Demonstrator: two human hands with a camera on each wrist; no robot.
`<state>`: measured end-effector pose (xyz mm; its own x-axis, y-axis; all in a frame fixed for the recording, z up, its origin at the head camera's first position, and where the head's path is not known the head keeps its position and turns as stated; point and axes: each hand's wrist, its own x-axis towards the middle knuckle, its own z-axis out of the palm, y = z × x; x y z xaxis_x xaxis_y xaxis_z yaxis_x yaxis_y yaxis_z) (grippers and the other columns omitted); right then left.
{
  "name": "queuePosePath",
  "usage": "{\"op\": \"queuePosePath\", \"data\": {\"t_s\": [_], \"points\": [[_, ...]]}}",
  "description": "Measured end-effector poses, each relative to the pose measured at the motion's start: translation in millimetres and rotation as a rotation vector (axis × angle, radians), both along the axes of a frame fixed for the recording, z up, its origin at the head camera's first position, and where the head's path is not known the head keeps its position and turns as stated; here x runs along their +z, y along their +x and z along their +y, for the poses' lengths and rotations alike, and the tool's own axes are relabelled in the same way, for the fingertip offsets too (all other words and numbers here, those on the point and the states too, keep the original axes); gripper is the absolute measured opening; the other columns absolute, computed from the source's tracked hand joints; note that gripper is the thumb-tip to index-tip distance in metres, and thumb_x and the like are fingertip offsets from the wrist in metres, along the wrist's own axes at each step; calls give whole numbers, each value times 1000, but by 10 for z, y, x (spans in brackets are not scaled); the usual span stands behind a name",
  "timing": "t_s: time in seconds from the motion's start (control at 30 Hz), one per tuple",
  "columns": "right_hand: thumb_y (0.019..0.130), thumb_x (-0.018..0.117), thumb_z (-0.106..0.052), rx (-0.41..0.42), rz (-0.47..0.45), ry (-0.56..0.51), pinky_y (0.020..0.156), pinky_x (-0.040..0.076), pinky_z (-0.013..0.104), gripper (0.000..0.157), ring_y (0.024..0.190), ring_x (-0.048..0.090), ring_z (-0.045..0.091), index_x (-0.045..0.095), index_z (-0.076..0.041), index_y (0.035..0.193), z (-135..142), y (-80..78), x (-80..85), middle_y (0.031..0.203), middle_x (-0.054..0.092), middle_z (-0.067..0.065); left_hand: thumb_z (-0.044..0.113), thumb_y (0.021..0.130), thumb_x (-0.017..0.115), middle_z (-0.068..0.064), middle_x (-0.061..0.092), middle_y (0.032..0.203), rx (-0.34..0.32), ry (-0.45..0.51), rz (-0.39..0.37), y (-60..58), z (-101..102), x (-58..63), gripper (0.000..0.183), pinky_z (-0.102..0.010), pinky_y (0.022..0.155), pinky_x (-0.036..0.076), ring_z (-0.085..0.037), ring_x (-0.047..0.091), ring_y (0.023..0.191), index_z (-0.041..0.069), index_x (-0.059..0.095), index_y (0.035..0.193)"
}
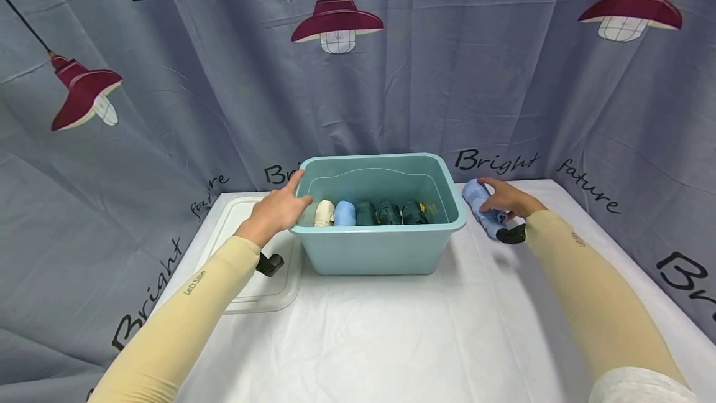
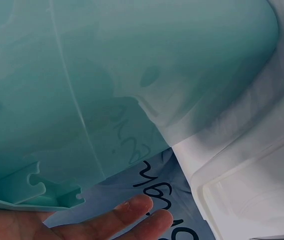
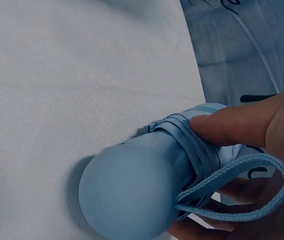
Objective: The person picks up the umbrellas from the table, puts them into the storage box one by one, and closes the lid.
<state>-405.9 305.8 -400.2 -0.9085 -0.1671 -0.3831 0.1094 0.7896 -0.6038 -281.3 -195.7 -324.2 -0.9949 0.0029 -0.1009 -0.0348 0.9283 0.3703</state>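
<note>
A light blue folded umbrella (image 3: pixel 132 190) with a rounded handle end and a braided wrist loop lies on the white table, right of the bin. My right hand (image 1: pixel 506 198) grips it, thumb (image 3: pixel 231 125) across its banded fabric and fingers on the far side. On the left, my left hand (image 1: pixel 276 210) rests at the rim of the teal plastic bin (image 1: pixel 371 254), the thumb over the inner side. Its fingers (image 2: pixel 127 207) stretch out straight outside the wall. Inside stand rolled bundles in a row: a cream one (image 1: pixel 324 213), a light blue one (image 1: pixel 344 213) and several dark green ones (image 1: pixel 388 213).
A whitish translucent lid (image 1: pixel 279 272) lies on the table left of the bin, under my left forearm. Behind the table hangs a grey-blue curtain (image 1: pixel 425 92) printed with red lamps and lettering. White cloth (image 1: pixel 380 334) covers the tabletop in front of the bin.
</note>
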Motion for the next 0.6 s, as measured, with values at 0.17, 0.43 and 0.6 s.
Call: {"op": "queuePosePath", "data": {"t_s": [0.17,0.43,0.6], "points": [[90,65,-13,-13,24,7,78,54,52,91,123,41,51,8,-7,161,-1,11,12,159,8,37,51,99,36,-16,67,110,-2,-6,4,-12,1,2,75,-43,67,44,-30,63,86,35,1,163],[88,65,-13,-17,39,-52,68,54,43,89,119,42,45,13,-5,160,18,10,29,158,12,36,50,98,37,-19,64,126,1,3,21,-22,-8,18,75,-46,71,45,-32,63,96,34,3,163],[89,65,-15,-30,-1,-69,72,53,45,90,127,37,46,11,-5,161,17,44,26,159,13,35,51,99,36,-20,63,130,-2,1,8,-3,-15,11,75,-46,73,45,-33,63,98,34,2,163]]}}
